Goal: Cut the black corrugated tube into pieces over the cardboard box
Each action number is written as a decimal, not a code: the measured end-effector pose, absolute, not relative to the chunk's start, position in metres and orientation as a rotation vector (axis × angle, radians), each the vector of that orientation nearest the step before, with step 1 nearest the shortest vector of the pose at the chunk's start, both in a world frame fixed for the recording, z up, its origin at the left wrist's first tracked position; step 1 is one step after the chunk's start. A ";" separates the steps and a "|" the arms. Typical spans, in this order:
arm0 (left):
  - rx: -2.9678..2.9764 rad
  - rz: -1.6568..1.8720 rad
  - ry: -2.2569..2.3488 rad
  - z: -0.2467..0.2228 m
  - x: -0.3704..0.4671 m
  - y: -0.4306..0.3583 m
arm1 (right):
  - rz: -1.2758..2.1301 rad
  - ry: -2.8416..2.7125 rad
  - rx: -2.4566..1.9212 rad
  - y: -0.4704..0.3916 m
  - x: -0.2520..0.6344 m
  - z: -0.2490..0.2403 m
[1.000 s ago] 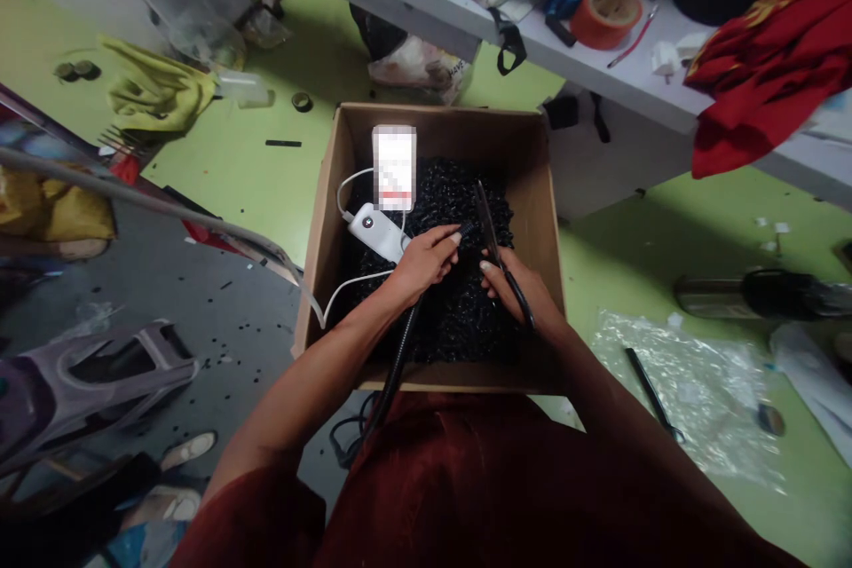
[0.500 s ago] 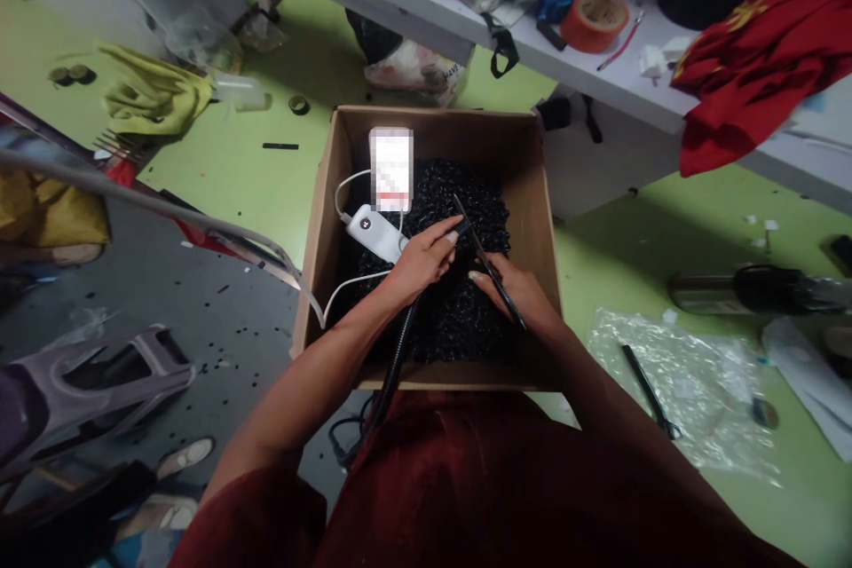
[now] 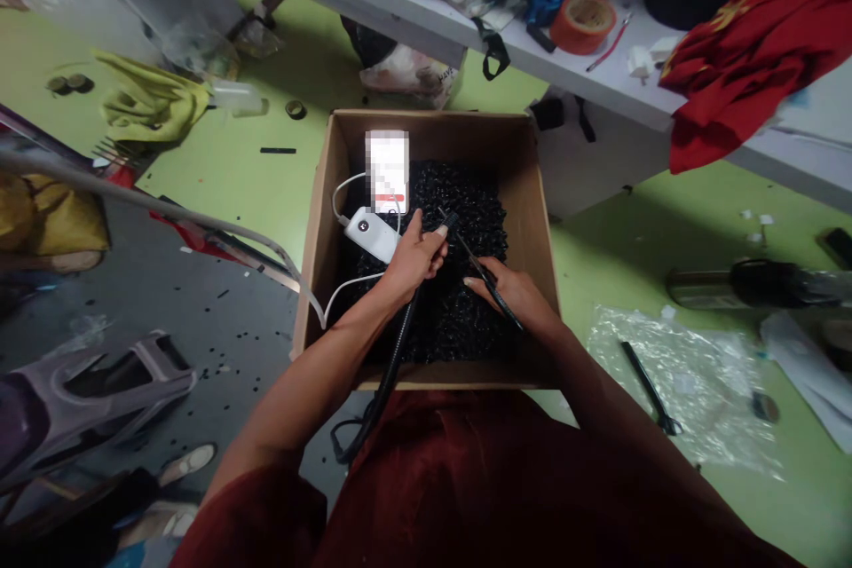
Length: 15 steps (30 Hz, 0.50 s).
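Left hand [image 3: 414, 264] lifted forefinger [image 3: 416, 226], grips tube [image 3: 401, 337]; right hand [image 3: 523, 291] grips scissors [image 3: 491, 286]. Box [image 3: 524, 200] holds bits [image 3: 459, 324]; tube left past near edge.

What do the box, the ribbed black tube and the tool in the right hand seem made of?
Box: likely cardboard, matte brown, with flat papery-looking walls.
Ribbed black tube: probably plastic, slightly glossy, as its ridges glint; rubber possible.
Tool: probably metal toward the tip, thin with a grey sheen; darker end's material unclear.

Dark red top [image 3: 493, 470], short left sleeve [image 3: 266, 506], each hand [image 3: 413, 266] bare
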<state>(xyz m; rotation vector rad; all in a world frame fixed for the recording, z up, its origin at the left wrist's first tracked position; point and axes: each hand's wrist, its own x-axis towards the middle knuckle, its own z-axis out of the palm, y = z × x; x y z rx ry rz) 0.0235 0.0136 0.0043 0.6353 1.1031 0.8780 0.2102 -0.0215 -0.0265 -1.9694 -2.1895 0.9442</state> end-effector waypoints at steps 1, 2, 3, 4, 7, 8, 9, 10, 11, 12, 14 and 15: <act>0.619 0.867 1.072 0.005 0.023 0.014 | 0.946 -2.177 -1.985 -0.021 0.210 -0.025; 0.605 0.856 1.037 0.005 0.022 0.014 | 0.951 -2.173 -1.993 -0.021 0.209 -0.024; 0.593 0.846 1.000 0.006 0.022 0.015 | 0.951 -2.177 -1.998 -0.021 0.209 -0.023; 0.586 0.837 0.964 0.007 0.021 0.015 | 0.946 -2.192 -2.002 -0.021 0.208 -0.022; 0.583 0.832 0.885 0.008 0.020 0.016 | 0.899 -2.271 -2.005 -0.021 0.206 -0.022; 0.586 0.833 0.868 0.009 0.019 0.016 | 0.882 -2.299 -2.002 -0.021 0.206 -0.022; 0.589 0.834 0.856 0.009 0.019 0.016 | 0.868 -2.325 -1.998 -0.021 0.206 -0.023; 0.589 0.837 0.849 0.010 0.019 0.016 | 0.853 -2.348 -1.997 -0.021 0.206 -0.023; 0.586 0.841 0.847 0.010 0.018 0.016 | 0.838 -2.365 -2.000 -0.021 0.206 -0.023; 0.582 0.845 0.847 0.011 0.018 0.016 | 0.822 -2.379 -2.006 -0.021 0.206 -0.024; 0.563 0.859 0.857 0.012 0.018 0.016 | 0.794 -2.402 -2.011 -0.021 0.207 -0.025; 0.552 0.869 0.864 0.012 0.018 0.016 | 0.785 -2.412 -2.006 -0.021 0.208 -0.025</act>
